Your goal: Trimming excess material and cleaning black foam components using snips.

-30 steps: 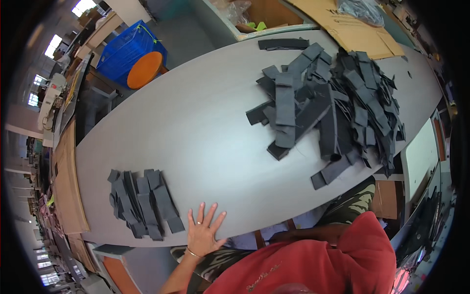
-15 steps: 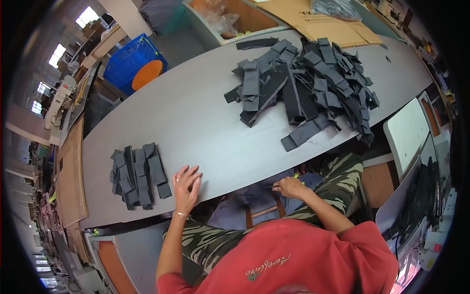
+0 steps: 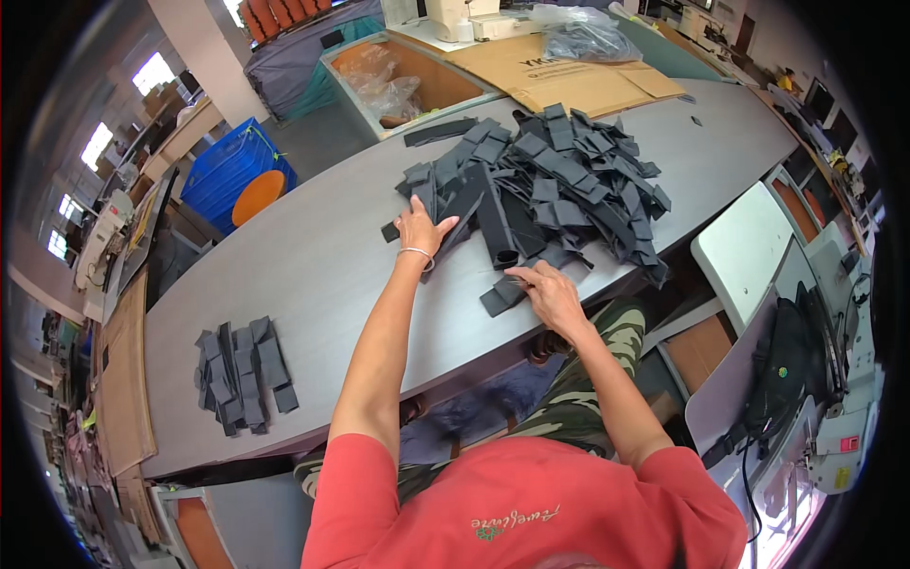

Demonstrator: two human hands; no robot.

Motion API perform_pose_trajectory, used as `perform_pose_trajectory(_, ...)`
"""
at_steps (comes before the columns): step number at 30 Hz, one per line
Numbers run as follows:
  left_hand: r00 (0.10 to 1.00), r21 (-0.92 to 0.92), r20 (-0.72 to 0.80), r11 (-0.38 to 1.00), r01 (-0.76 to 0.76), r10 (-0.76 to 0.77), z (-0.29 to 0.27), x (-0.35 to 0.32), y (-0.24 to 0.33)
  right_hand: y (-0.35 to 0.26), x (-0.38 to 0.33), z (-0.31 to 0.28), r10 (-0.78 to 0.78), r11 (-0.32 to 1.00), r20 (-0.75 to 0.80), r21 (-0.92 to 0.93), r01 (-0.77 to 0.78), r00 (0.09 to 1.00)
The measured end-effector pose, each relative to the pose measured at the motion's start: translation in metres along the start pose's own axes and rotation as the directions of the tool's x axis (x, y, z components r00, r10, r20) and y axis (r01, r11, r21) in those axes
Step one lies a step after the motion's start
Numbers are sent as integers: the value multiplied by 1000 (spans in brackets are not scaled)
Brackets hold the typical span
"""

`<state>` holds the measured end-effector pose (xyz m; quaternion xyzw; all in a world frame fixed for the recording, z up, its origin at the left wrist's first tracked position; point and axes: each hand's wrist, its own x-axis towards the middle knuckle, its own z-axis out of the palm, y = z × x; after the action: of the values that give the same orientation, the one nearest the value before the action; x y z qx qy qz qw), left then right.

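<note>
A large heap of dark grey folded fabric strips (image 3: 569, 166) lies on the far right half of the grey table. My left hand (image 3: 419, 232) rests on the heap's left edge, thumb and fingers spread over a strip (image 3: 424, 190). At the heap's near edge, my right hand (image 3: 552, 296) is closed above a strip (image 3: 502, 296) lying near the table's front. Something thin shows at its fingertips, too small to name. A smaller stack of similar strips (image 3: 245, 375) sits at the table's left end, apart from both hands.
Beyond the grey table (image 3: 332, 256) stand an open bin (image 3: 431, 81) with clear plastic and a flat cardboard sheet (image 3: 550, 76). A blue crate (image 3: 226, 175) and an orange stool (image 3: 258, 197) stand past the left edge. A white board (image 3: 744, 251) is at right.
My left hand has gone from the table's front edge up to the heap's left side. My right hand has risen from over my lap to the near strips. The view has shifted.
</note>
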<state>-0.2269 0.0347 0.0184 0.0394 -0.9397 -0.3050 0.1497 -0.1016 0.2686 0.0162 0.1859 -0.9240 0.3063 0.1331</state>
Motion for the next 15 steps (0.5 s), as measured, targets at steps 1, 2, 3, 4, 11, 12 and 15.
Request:
perform_pose_trajectory(1, 997, 37, 45, 997, 69, -70, 4, -1, 5, 10, 1, 7, -9, 999, -4, -38, 8, 1000)
perform_pose_trajectory(2, 997, 42, 48, 997, 63, -65, 4, 1, 8, 21, -1, 11, -4, 999, -9, -34, 3, 1000)
perform_pose_trajectory(3, 996, 52, 71, 998, 42, -46, -2, 4, -2, 20, 1, 16, -12, 998, -5, -67, 12, 1000)
perform_pose_trajectory(4, 995, 64, 92, 998, 24, -30, -9, 7, -15, 17, 4, 19, -24, 995, 1, -98, 24, 1000)
perform_pose_trajectory(11, 962, -782, 184, 562, 269, -204, -43, -29, 14, 39, 37, 36, -69, 991, -35, -120, 64, 997)
perform_pose_trajectory(12, 988, -867, 55, 484, 120, -146, -46, -38, 20, 38, 43, 37, -48, 992, -22, -119, 45, 999)
perform_pose_trajectory(15, 994, -974, -47, 224, -24, -99, -56, -69, 59, 42, 53, 41, 19, 994, -5, -108, -20, 1000)
